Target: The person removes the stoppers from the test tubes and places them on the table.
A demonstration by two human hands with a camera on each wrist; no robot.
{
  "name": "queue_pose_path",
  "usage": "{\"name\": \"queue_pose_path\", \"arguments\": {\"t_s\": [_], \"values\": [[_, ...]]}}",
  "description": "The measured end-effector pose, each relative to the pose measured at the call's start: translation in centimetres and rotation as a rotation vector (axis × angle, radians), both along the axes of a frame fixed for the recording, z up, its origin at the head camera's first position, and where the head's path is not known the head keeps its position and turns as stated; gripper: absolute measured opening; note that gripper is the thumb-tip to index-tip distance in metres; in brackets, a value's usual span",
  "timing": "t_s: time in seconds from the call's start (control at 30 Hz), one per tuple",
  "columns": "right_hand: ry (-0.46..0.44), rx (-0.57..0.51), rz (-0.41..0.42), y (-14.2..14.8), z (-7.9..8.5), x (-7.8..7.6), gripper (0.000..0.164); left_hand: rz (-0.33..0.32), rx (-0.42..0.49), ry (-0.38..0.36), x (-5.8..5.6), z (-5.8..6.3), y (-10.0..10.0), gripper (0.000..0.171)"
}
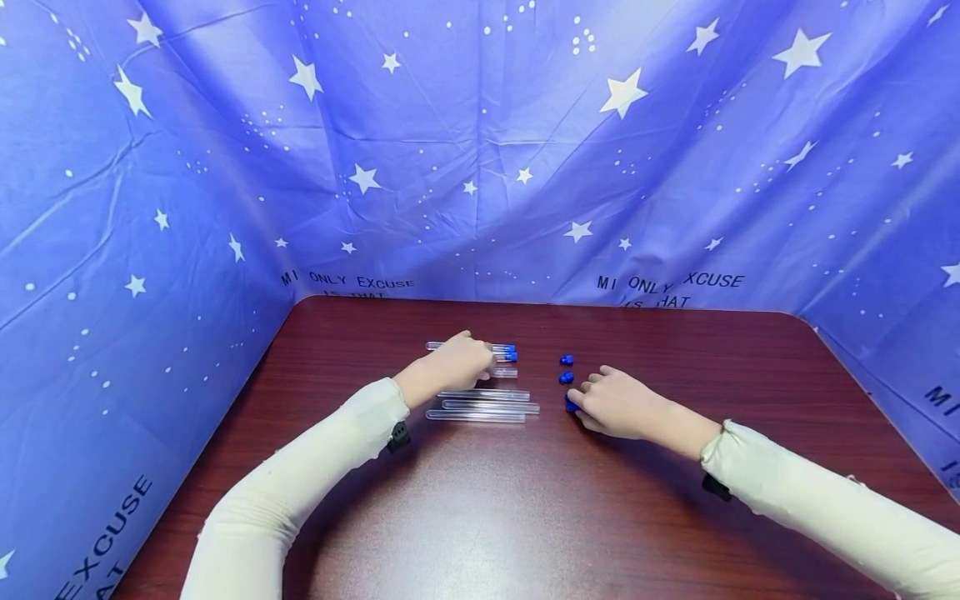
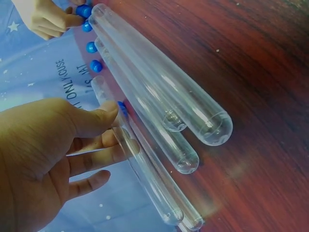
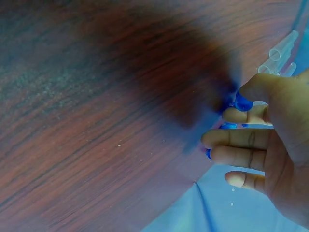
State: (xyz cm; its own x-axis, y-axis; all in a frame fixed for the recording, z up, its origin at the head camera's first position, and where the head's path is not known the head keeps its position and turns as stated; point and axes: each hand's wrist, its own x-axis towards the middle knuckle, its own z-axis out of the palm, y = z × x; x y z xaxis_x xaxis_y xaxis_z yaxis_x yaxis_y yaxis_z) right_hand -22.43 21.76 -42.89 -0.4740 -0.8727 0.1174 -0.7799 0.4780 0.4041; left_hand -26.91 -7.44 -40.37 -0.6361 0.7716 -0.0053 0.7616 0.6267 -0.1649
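Observation:
My left hand pinches a clear test tube between thumb and fingers, its rounded end toward the wrist. Just beyond it, two test tubes with blue caps lie side by side, partly covered by the hand. On the near side, three uncapped test tubes rest roughly parallel, their mouths facing right. My right hand pinches a small blue cap between thumb and index finger, the other fingers loosely bent. More loose blue caps sit in a line beside and beyond that hand.
The dark red wooden table has rounded far corners. A blue star-printed cloth hangs close behind it and along both sides.

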Motion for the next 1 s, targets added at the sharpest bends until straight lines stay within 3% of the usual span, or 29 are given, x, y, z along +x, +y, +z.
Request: {"name": "queue_pose_path", "arguments": {"t_s": [0.17, 0.37, 0.67, 1.0], "values": [[0.043, -0.018, 0.032, 0.04, -0.04, 0.13, 0.023, -0.003, -0.007, 0.014, 0.03, -0.39, -0.03, 0.009], [0.056, -0.023, 0.043, 0.08, -0.01, 0.27, 0.025, 0.040, -0.042, -0.027, 0.14, -0.57, 0.10, 0.015], [0.052, -0.013, 0.032, 0.05, 0.13, 0.41, 0.023, 0.037, -0.076, 0.035, 0.35, -0.80, -0.03, 0.025], [0.066, -0.009, 0.031, 0.01, 0.18, 0.55, 0.025, 0.067, -0.130, 0.018, 0.57, -0.93, -0.01, 0.033]]}}
